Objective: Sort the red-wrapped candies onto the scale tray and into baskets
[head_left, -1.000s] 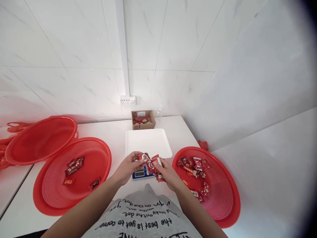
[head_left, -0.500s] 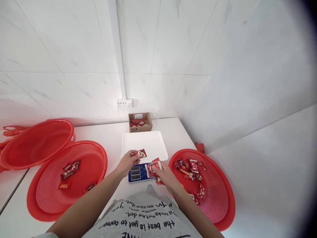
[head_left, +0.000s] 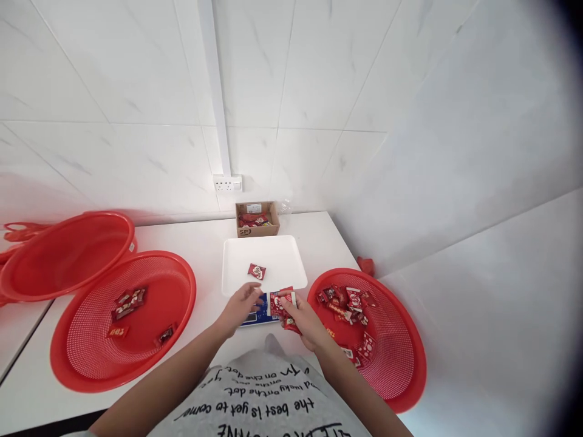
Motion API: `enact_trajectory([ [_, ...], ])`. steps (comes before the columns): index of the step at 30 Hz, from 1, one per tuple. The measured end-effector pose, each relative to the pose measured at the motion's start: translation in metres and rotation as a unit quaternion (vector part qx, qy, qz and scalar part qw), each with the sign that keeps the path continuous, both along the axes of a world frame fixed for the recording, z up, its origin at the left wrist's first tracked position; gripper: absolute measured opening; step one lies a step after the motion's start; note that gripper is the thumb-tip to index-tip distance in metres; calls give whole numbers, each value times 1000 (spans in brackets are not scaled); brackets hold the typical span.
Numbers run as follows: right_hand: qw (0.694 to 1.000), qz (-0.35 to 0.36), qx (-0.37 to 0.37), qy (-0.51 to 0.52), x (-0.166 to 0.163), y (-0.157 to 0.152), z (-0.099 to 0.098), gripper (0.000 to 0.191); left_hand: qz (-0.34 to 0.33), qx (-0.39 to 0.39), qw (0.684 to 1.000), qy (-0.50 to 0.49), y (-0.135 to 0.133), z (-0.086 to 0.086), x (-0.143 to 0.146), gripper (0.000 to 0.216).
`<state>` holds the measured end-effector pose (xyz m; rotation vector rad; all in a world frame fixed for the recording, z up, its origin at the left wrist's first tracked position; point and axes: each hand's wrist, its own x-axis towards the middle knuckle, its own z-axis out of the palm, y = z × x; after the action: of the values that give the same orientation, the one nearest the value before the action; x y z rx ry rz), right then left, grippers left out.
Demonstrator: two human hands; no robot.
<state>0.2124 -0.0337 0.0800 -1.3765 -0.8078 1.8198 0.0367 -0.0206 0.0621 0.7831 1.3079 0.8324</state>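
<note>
Red packets (head_left: 277, 303), several of them, are gripped between the thumb and fingers of a worker's right hand (head_left: 303, 318), held above the blue panel (head_left: 263, 314) of a scale. Exactly how many is unclear, as they overlap. The left hand (head_left: 238, 309), fingers parted and loosely bent with nothing visible in its grasp, is poised at the scale's near left corner; whether it touches the surface cannot be told. A single packet (head_left: 257, 271) lies flat on the white tray (head_left: 285, 258), just beyond the left fingertips. Behind the tray, near the wall, sits a carton (head_left: 246, 232) containing more red packets. Red mesh baskets flank the scale: the left basket (head_left: 175, 270) holds a small cluster and two separate packets, the right basket (head_left: 405, 364) a larger heap. A red basin (head_left: 68, 258) stands at far left.
</note>
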Motion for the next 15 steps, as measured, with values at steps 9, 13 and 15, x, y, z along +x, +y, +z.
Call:
enact_trajectory([
  [9, 1000, 11, 21, 3, -26, -13, -20, 51, -96, 8, 995, -39, -35, -7, -13, 37],
  [13, 999, -48, -3, 18, -21, -13, -26, 46, -42, -19, 997, -61, -31, -7, -19, 39],
  [15, 997, -77, -7, 25, -16, -8, -23, 43, -1, -41, 997, -59, -23, -6, -22, 40],
])
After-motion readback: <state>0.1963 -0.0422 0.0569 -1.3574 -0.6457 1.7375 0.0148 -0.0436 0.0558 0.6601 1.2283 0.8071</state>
